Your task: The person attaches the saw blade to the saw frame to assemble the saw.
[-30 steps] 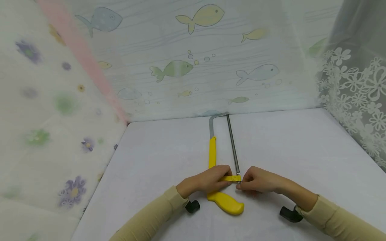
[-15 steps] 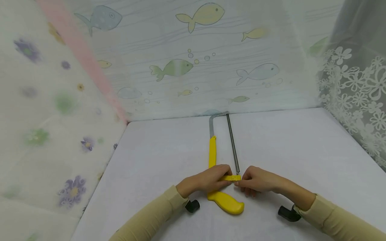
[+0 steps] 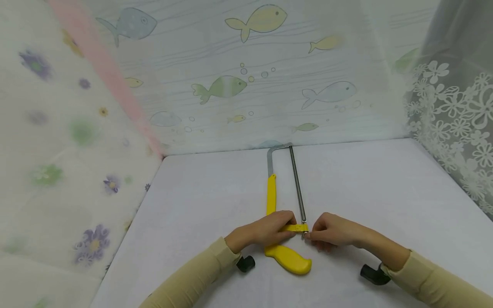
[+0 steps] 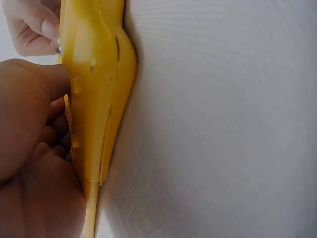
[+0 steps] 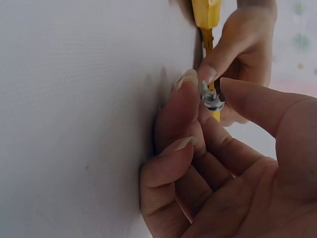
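A hacksaw (image 3: pixel 271 194) with a yellow handle (image 3: pixel 290 259), a grey metal front bow and a dark blade (image 3: pixel 297 184) lies flat on the table. My left hand (image 3: pixel 267 229) grips the yellow crosspiece at the handle end of the frame; its thumb presses the yellow body (image 4: pixel 96 89) in the left wrist view. On the crosspiece's near side sits a small metal wing nut (image 5: pixel 212 99). The thumb and forefinger of my right hand (image 3: pixel 335 231) pinch it, the other fingers curled below. Part of the frame is hidden under the left hand.
A white cloth covers the table (image 3: pixel 215 184). Fish-printed fabric (image 3: pixel 231 85) hangs at its far edge, flowered fabric (image 3: pixel 57 192) on the left and a lace curtain (image 3: pixel 458 111) on the right. Dark camera mounts (image 3: pixel 374 274) stick out below both wrists.
My right fingers shifted left over the wing nut, then back right, so more of the nut shows now. The left hand and the hacksaw stay in place.
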Demonstrator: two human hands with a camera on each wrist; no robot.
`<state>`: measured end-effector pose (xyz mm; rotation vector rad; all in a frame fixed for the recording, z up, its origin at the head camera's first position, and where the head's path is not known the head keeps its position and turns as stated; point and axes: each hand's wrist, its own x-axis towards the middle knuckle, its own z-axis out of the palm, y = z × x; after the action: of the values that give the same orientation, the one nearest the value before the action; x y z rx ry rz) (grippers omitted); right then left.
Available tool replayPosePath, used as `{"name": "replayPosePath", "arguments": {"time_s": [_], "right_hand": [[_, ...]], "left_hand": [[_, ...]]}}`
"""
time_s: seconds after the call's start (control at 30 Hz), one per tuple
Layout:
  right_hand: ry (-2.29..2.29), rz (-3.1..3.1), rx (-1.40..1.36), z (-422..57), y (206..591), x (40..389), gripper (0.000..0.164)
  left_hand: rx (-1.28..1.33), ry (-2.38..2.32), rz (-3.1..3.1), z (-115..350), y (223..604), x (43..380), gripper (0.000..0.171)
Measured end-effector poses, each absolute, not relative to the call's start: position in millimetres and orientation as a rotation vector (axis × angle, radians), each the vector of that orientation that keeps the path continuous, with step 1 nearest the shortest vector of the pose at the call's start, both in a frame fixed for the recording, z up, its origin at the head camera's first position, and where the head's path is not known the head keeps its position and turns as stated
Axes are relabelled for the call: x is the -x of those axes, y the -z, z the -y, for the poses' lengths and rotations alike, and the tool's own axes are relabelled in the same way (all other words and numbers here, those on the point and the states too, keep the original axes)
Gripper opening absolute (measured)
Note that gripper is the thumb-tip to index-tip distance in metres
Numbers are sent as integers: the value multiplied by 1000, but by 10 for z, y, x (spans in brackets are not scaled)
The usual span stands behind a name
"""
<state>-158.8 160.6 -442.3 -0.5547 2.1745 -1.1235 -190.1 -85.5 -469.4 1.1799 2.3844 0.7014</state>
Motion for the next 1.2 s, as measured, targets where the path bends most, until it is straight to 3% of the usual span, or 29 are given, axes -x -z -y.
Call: {"name": "replayPosePath", "arguments": {"time_s": [0.47, 0.87, 1.2], "right_hand": [[1150, -2150, 583, -1616, 4419, 1559, 22], [1124, -2151, 562, -1530, 4399, 1573, 39], [1117, -2177, 516, -1469, 4396, 1572, 39]], "left_hand": [[-1194, -713, -2380, 862, 4713, 1897, 14], [-1186, -715, -2374, 858, 4704, 1904, 14], [-1184, -714, -2374, 852, 4690, 1899, 14]]}}
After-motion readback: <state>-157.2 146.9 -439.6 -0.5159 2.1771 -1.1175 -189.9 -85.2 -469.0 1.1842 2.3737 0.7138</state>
